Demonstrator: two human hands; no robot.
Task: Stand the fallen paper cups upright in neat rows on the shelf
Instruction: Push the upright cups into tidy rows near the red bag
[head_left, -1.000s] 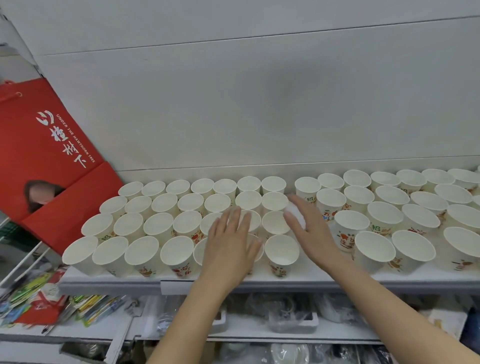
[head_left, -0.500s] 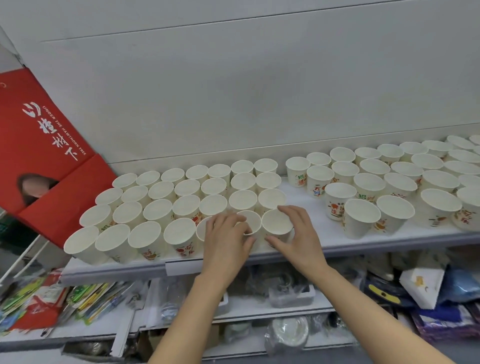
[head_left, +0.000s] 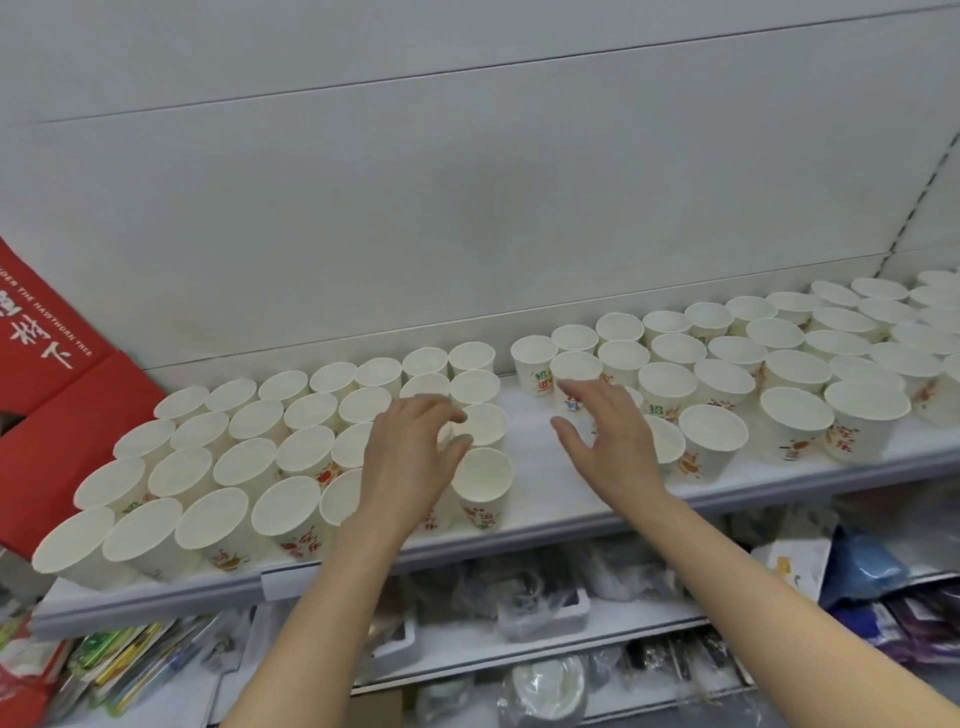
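The white shelf (head_left: 530, 499) carried two blocks of upright paper cups, mouths up. The left block (head_left: 249, 457) ran in rows from about nine o'clock toward the centre, its rims packed touching one another. The right block (head_left: 779, 364) stretched off toward two o'clock, a little looser, with red and green print on the cup sides. Between the two lay a bare strip of shelf running back to the wall.

The left hand (head_left: 410, 457) hung over the right edge of the left block, fingers loosely curled and spread, closing on nothing; it hid the cups beneath it. Just beside its fingertips, at its three o'clock, stood the front corner cup (head_left: 483, 486), upright at the shelf's front edge. The right hand (head_left: 608, 441) was wide, fingers straight and fanned, hovering over the near edge of the right block and covering parts of a couple of cups; whether it touched them I could not tell.

At nine o'clock a red paper bag (head_left: 57, 395) with white lettering leaned against the left block's far side. Below the shelf, a lower shelf (head_left: 519, 660) was crowded with plastic-wrapped goods, and coloured packets (head_left: 119, 654) lay at seven o'clock. Blue and purple packets (head_left: 872, 577) sat at four o'clock.
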